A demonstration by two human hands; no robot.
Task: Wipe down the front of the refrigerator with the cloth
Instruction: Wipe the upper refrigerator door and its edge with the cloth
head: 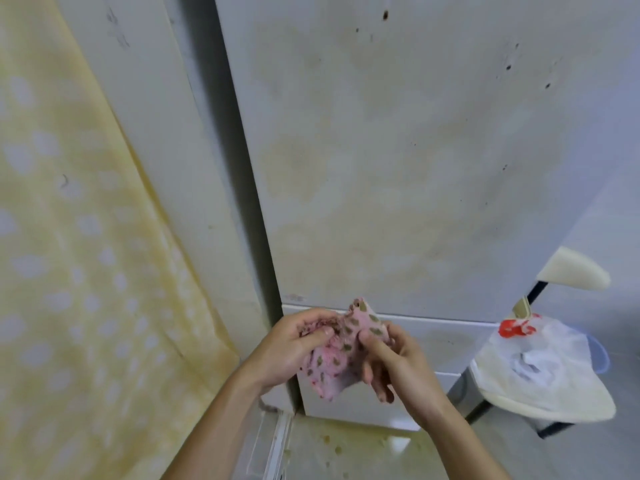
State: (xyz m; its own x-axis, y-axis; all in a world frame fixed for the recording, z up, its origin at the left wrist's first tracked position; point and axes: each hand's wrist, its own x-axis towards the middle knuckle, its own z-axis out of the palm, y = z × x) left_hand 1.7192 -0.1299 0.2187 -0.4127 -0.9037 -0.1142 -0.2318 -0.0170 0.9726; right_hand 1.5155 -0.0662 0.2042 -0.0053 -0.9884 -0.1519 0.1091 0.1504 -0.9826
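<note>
Cloth [341, 351], pink w/ olive spots, is bunched btwn both hands low in view, in front of the fridge [398, 168] near the seam where upper door meets lower section [436, 337]; can't tell if it touches the door, looks held just off it. L hand [294, 348] has fingers curled round the left part of the cloth, thumb pressing on top. R hand [394, 362] pinches the right part w/ thumb and forefinger, other fingers loosely bent below. Looks like folding or re-gathering the cloth rather than wiping. Progress, as a judgement: little to show. Upper door carries wide yellowish blotches plus dark specks, esp. top and right side, and no clearly cleaned patch stands out, so most of the front is left to do, upper panel and lower section both. Around: yellow curtain [69, 237] w/ white spots hangs at left, a strip of pale wall [156, 133] btwn it and the fridge side. At right, a chair [575, 268] w/ cream back and seat on a dark frame stands just beside the fridge's lower right, carrying a white plastic bag [533, 355] w/ red print; a blue basin [601, 355] peeks from behind the bag. Floor [363, 455] below has yellowish stains. In the way: prob. only the chair and bag, which crowd the lower right corner; rest of the front is open to reach.
</note>
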